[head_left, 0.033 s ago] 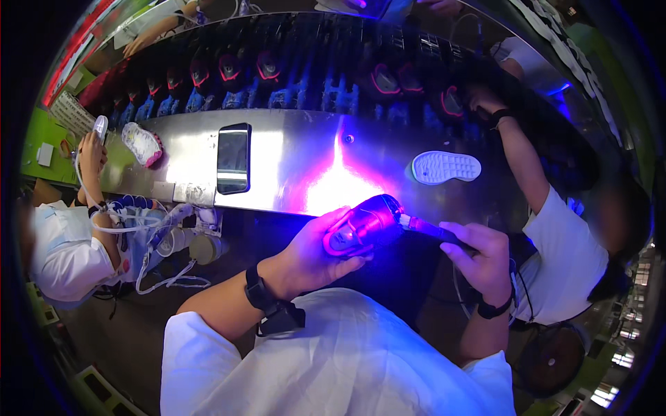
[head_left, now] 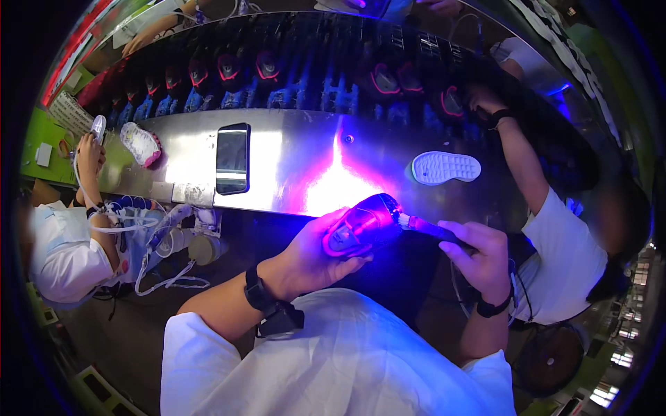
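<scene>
My left hand (head_left: 305, 253) is closed around a dark shoe upper (head_left: 361, 225) with a glowing pink-red edge line, held in front of the table's near edge. In my right hand (head_left: 482, 253) is a brush (head_left: 433, 230), pinched by its dark handle between thumb and fingers. Its pale bristles are at the right end of the shoe upper, apparently touching it. Violet light falls over the upper and my fingers. A white shoe sole (head_left: 446, 168) lies tread up on the metal table (head_left: 277, 159), beyond my right hand.
A black phone (head_left: 233, 158) lies left of centre on the table. Behind it a dark conveyor (head_left: 305, 69) carries several shoe uppers. One person at the left holds a sole (head_left: 141, 144) nearby; another person's arm (head_left: 520, 156) reaches to the conveyor at the right.
</scene>
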Demonstrator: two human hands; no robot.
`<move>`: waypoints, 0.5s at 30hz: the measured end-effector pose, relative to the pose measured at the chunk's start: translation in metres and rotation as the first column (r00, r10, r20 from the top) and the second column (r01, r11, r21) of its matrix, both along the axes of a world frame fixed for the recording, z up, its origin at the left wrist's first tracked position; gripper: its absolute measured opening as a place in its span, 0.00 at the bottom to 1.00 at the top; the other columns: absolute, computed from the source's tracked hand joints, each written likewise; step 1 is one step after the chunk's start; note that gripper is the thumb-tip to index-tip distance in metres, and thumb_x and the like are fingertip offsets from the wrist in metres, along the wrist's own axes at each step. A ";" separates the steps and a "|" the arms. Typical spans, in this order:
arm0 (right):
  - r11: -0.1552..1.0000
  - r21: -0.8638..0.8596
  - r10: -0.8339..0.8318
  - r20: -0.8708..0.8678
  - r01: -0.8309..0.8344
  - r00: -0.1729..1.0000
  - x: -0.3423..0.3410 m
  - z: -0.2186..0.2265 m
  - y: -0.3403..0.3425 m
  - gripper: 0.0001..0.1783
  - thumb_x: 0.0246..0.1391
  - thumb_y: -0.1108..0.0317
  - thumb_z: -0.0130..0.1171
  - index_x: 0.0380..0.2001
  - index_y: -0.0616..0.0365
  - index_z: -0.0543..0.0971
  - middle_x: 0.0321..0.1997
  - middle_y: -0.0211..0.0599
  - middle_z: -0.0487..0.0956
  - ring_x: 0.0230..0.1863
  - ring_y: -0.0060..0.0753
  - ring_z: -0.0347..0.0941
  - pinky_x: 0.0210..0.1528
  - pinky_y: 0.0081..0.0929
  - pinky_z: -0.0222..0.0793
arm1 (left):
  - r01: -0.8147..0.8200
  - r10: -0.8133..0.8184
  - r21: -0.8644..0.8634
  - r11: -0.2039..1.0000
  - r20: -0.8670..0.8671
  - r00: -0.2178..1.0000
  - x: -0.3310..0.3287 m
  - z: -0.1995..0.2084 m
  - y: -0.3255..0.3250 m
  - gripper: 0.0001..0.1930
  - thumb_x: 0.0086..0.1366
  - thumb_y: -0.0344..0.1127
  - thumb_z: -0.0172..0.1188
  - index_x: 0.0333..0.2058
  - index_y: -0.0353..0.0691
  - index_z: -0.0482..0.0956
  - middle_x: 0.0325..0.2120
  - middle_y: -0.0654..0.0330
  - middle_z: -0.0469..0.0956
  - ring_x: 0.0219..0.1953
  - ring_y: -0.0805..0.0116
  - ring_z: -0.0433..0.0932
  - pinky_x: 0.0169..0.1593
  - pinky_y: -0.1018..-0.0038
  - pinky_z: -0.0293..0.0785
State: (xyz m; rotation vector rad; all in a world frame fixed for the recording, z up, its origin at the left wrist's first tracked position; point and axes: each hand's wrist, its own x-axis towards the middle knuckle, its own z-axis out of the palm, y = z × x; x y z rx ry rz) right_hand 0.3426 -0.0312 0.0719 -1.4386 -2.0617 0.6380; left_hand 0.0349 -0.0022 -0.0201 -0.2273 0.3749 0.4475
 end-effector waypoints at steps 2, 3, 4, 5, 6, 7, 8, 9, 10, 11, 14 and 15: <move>0.999 -0.032 0.002 0.026 -0.001 1.000 -0.003 -0.008 0.007 0.22 0.48 0.71 0.74 0.49 0.52 0.86 0.22 0.32 0.75 0.18 0.26 0.65 0.24 0.27 0.60 | 0.026 0.004 -0.173 0.985 0.173 0.985 -0.002 -0.003 0.002 0.28 0.76 0.54 0.50 0.62 0.37 0.68 0.49 0.44 0.79 0.45 0.48 0.85 0.42 0.67 0.91; 1.000 -0.008 0.002 0.008 -0.002 1.000 -0.008 -0.012 0.010 0.22 0.48 0.71 0.74 0.49 0.52 0.86 0.22 0.32 0.75 0.18 0.26 0.65 0.24 0.27 0.60 | 0.029 0.023 -0.273 0.962 0.186 0.982 -0.001 -0.004 0.003 0.31 0.76 0.56 0.49 0.62 0.33 0.67 0.48 0.37 0.78 0.42 0.44 0.85 0.42 0.66 0.91; 1.000 0.017 0.004 -0.010 -0.003 1.000 -0.011 -0.015 0.012 0.22 0.48 0.71 0.74 0.50 0.52 0.87 0.23 0.32 0.75 0.18 0.26 0.64 0.24 0.27 0.60 | 0.032 0.022 -0.274 0.961 0.193 0.981 -0.001 -0.002 0.003 0.31 0.76 0.56 0.49 0.62 0.33 0.67 0.48 0.37 0.78 0.42 0.44 0.85 0.42 0.66 0.91; 1.000 0.016 0.002 -0.002 -0.002 1.000 -0.014 -0.019 0.012 0.22 0.48 0.71 0.74 0.50 0.52 0.87 0.23 0.32 0.75 0.18 0.26 0.64 0.24 0.27 0.60 | 0.048 0.034 -0.304 0.952 0.260 0.965 -0.001 0.001 0.002 0.32 0.75 0.57 0.49 0.63 0.33 0.67 0.47 0.36 0.78 0.41 0.45 0.85 0.42 0.66 0.90; 1.000 0.023 -0.002 -0.027 0.003 1.000 -0.016 -0.022 0.013 0.22 0.47 0.71 0.75 0.49 0.52 0.87 0.23 0.32 0.76 0.19 0.26 0.65 0.24 0.26 0.61 | 0.067 0.048 -0.332 0.941 0.326 0.944 0.000 0.002 0.000 0.34 0.75 0.59 0.49 0.63 0.33 0.66 0.47 0.35 0.78 0.40 0.45 0.85 0.41 0.66 0.90; 0.999 0.039 -0.008 -0.053 0.010 0.999 -0.019 -0.024 0.016 0.23 0.47 0.70 0.75 0.49 0.53 0.87 0.24 0.32 0.76 0.19 0.26 0.65 0.25 0.26 0.62 | 0.072 0.042 -0.324 0.943 0.332 0.942 0.000 0.000 0.001 0.34 0.75 0.59 0.49 0.63 0.33 0.66 0.47 0.35 0.78 0.40 0.45 0.85 0.41 0.66 0.90; 0.999 0.047 -0.011 -0.047 0.013 0.999 -0.021 -0.026 0.017 0.23 0.47 0.70 0.75 0.49 0.53 0.87 0.24 0.32 0.76 0.19 0.26 0.65 0.25 0.26 0.62 | 0.079 0.051 -0.331 0.940 0.367 0.929 -0.001 -0.003 0.001 0.34 0.75 0.60 0.49 0.63 0.33 0.66 0.47 0.34 0.77 0.40 0.46 0.85 0.41 0.67 0.90; 0.999 0.031 -0.023 -0.067 0.025 0.997 -0.024 -0.026 0.017 0.22 0.46 0.73 0.74 0.48 0.56 0.86 0.25 0.33 0.77 0.22 0.27 0.69 0.27 0.25 0.64 | 0.087 0.060 -0.338 0.937 0.401 0.914 -0.001 -0.005 0.000 0.35 0.74 0.60 0.49 0.63 0.33 0.66 0.47 0.34 0.77 0.40 0.47 0.84 0.41 0.67 0.90; 0.999 0.012 -0.032 -0.087 0.033 0.996 -0.025 -0.027 0.015 0.22 0.45 0.76 0.73 0.48 0.59 0.86 0.26 0.35 0.78 0.26 0.28 0.74 0.30 0.25 0.66 | 0.088 0.059 -0.332 0.939 0.407 0.912 0.000 -0.003 -0.002 0.35 0.74 0.60 0.49 0.63 0.33 0.66 0.47 0.34 0.77 0.40 0.47 0.84 0.41 0.67 0.90; 0.999 -0.001 -0.042 -0.106 0.042 0.994 -0.025 -0.030 0.013 0.22 0.45 0.75 0.74 0.47 0.60 0.86 0.26 0.35 0.78 0.26 0.27 0.73 0.30 0.25 0.66 | 0.095 0.065 -0.347 0.933 0.423 0.904 0.000 0.000 -0.005 0.35 0.74 0.60 0.49 0.63 0.33 0.66 0.47 0.33 0.77 0.39 0.48 0.85 0.41 0.68 0.90; 0.997 0.063 -0.034 -0.170 0.046 0.985 -0.024 -0.043 -0.001 0.23 0.45 0.72 0.75 0.48 0.55 0.86 0.27 0.33 0.78 0.23 0.29 0.71 0.28 0.26 0.67 | 0.123 0.038 -0.389 0.913 0.380 0.924 0.001 0.008 -0.011 0.31 0.73 0.59 0.50 0.59 0.35 0.73 0.47 0.33 0.75 0.37 0.53 0.82 0.35 0.74 0.86; 0.997 0.057 -0.032 -0.165 0.042 0.986 -0.022 -0.047 -0.008 0.23 0.45 0.71 0.75 0.48 0.56 0.86 0.28 0.35 0.78 0.24 0.31 0.73 0.29 0.27 0.68 | 0.132 0.035 -0.385 0.913 0.397 0.917 0.002 0.011 -0.014 0.32 0.73 0.59 0.50 0.59 0.35 0.72 0.47 0.32 0.74 0.37 0.53 0.82 0.35 0.74 0.86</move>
